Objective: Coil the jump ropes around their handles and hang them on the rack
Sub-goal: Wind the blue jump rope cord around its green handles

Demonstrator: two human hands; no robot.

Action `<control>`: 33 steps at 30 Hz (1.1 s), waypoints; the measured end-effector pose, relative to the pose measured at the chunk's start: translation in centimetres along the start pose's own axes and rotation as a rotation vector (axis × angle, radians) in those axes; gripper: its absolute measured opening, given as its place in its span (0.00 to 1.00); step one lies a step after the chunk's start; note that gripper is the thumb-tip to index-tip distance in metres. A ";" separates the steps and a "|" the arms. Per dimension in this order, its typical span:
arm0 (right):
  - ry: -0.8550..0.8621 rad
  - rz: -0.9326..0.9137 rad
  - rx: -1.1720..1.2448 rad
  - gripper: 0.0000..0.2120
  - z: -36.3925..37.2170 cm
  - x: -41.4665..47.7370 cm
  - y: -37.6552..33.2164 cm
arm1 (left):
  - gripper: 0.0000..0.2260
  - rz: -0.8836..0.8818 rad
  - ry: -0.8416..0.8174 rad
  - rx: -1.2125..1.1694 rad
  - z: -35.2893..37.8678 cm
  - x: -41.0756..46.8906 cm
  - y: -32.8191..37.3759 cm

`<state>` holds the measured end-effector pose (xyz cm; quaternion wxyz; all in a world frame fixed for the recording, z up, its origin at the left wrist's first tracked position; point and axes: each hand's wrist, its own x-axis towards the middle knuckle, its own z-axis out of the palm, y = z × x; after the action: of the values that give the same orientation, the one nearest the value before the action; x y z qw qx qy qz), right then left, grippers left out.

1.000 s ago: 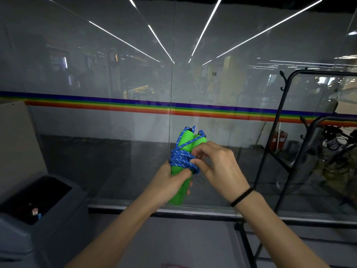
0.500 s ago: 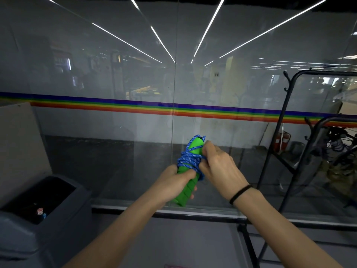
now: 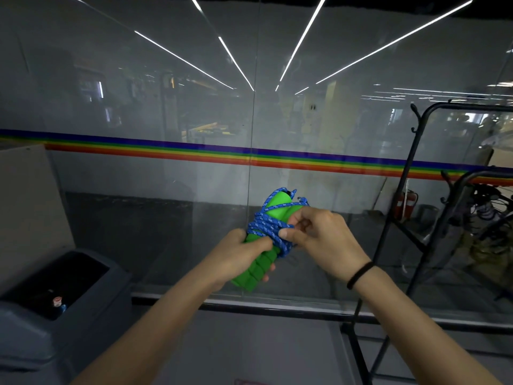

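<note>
both hands up in front of a glass wall, mid frame. left hand wrapped tight round the lower part of the green handles, thumb pressed on the bottom turns of rope, fingers curled behind so mostly hidden. handles are bunched together, tilted with tops leaning far and right, ribbed foam at the near end sticking out below the fist. blue rope with pale flecks is coiled in several turns round the upper-middle of the handles, one strand crossing diagonally up to the top ends. right hand sits just right of the coil, touching it, fingers bent in, thumb and forefinger pinching a strand of the rope at the coil's right side; cannot tell whether it's the rope end. black band on the right wrist. black metal rack stands at the right, near the glass, hooks at its top corner, well apart from the hands; a second dark rail is further right. grey bin with an open dark top at lower left, small bits of litter inside. rainbow stripe runs across the glass, ceiling lights reflected above.
</note>
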<state>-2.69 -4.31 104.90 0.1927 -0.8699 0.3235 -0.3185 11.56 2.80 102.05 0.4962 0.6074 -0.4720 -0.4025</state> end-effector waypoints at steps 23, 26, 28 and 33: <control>0.223 0.228 0.914 0.12 2.4 -0.5 2.1 | 0.04 0.100 0.071 -0.006 1.3 -0.8 -1.5; 0.357 0.337 1.042 0.16 3.1 -0.6 2.4 | 0.02 0.140 0.125 0.043 1.9 -0.9 -2.3; 0.458 0.387 1.091 0.18 3.5 -0.5 2.3 | 0.04 0.155 0.159 0.051 2.3 -0.8 -2.7; 0.639 0.412 1.126 0.19 3.7 -0.4 2.7 | 0.11 0.180 0.186 0.011 2.9 -1.4 -3.2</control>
<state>-1.61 -5.51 100.64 0.5680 -0.4208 0.3087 -0.6364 8.99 3.67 98.44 0.5685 0.6001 -0.4788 -0.2955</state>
